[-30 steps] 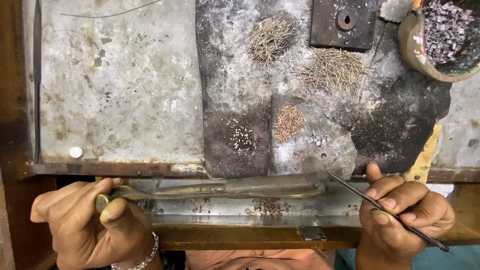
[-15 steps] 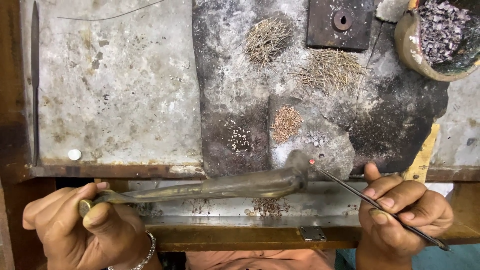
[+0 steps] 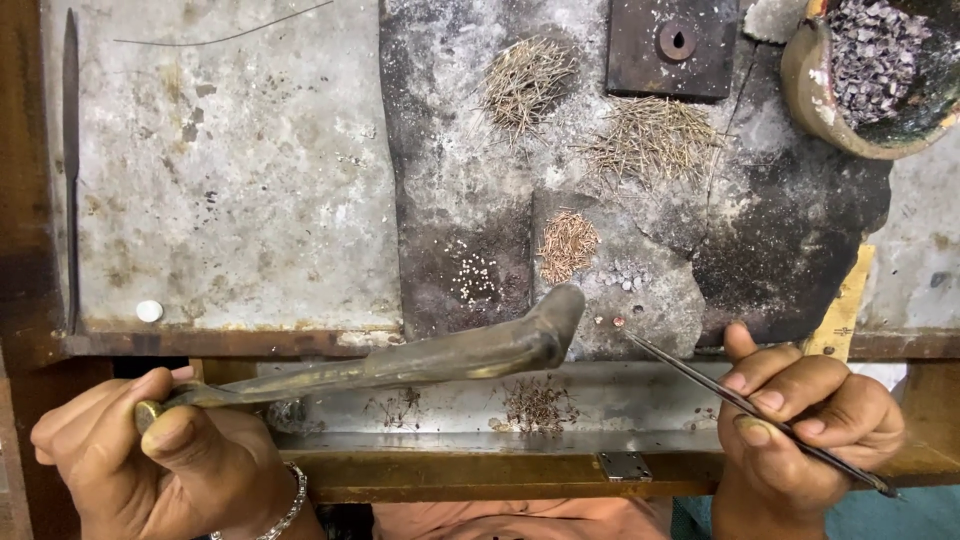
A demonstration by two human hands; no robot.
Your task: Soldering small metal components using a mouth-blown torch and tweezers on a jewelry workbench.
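Observation:
My left hand (image 3: 175, 460) grips the thin end of a long curved brass blowpipe (image 3: 440, 355). Its flared tip points up and right toward a small glowing reddish bead (image 3: 618, 322) on the dark scorched slab (image 3: 480, 200). My right hand (image 3: 810, 425) holds slim metal tweezers (image 3: 740, 405), whose point reaches the bead from the lower right. Just above lie a few small round pieces (image 3: 625, 280), a patch of tiny white beads (image 3: 475, 280) and a small heap of copper-coloured wire bits (image 3: 568, 243).
Two larger heaps of thin wire bits (image 3: 527, 80) (image 3: 650, 140) lie on the slab. A dark square metal block with a hole (image 3: 670, 45) sits at the top, a clay bowl of shavings (image 3: 880, 70) top right. A thin file (image 3: 70, 170) lies at the left edge beside a grey plate (image 3: 230, 170).
The blowpipe's tip has swung up from lying along the bench edge to the slab near the bead. My left hand shifted left and down. The tweezers stayed at the bead.

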